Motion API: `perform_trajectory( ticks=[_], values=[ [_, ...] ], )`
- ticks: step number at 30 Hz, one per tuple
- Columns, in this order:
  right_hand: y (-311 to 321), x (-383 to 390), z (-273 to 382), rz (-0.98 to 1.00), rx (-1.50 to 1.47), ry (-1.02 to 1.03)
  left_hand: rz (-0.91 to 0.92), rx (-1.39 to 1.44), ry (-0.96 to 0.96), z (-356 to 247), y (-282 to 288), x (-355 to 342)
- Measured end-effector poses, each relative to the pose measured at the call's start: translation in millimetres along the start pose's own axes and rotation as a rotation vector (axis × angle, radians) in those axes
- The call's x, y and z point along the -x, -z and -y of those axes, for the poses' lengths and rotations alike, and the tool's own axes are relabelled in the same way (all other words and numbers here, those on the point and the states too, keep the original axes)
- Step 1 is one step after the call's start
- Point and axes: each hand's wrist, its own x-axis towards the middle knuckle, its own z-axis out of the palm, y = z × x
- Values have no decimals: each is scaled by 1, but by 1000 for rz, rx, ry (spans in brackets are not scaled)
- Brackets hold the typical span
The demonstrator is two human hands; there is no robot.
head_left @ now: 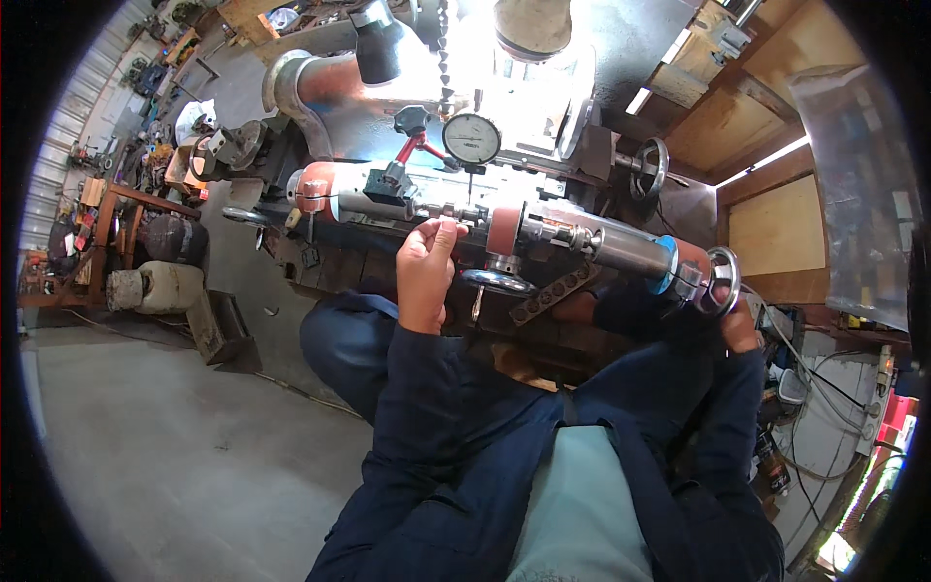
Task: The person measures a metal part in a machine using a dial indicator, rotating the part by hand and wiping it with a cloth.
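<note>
My left hand (425, 274) is raised to the front of a long bench-mounted machine. Its thumb and fingers are pinched together on a thin stepped metal shaft (448, 210). A dial gauge (471, 139) with a white round face stands just above the shaft, its stem pointing down. A red and dark clamp arm (407, 150) stands beside the gauge. To the right of the shaft is an orange-red slide block (503, 231) with a small handwheel (499, 282) below it. My right hand (742, 328) is beside the chrome handwheel (720, 281) at the right end; its fingers are mostly hidden.
A black lamp (380, 44) hangs over the machine, and strong light washes out its middle. A power strip (555, 293) lies below the bed. Wooden crates (776, 209) and hanging plastic sheet (858, 184) stand right. A white canister (155, 290) and clutter are left.
</note>
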Motion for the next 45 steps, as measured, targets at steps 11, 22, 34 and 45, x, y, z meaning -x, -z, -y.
perform_trajectory(
  ticks=[11,22,34,45],
  values=[
    [58,-15,52,72,-292,-227,13,30,12,-3,-5,3],
    [0,-45,32,161,-390,-110,5,20,-5,-3,-2,3],
    [61,-2,65,196,-313,-257,49,-3,23,-2,-4,3],
    [5,-53,11,37,-320,-129,5,78,52,-1,3,3]
  ],
)
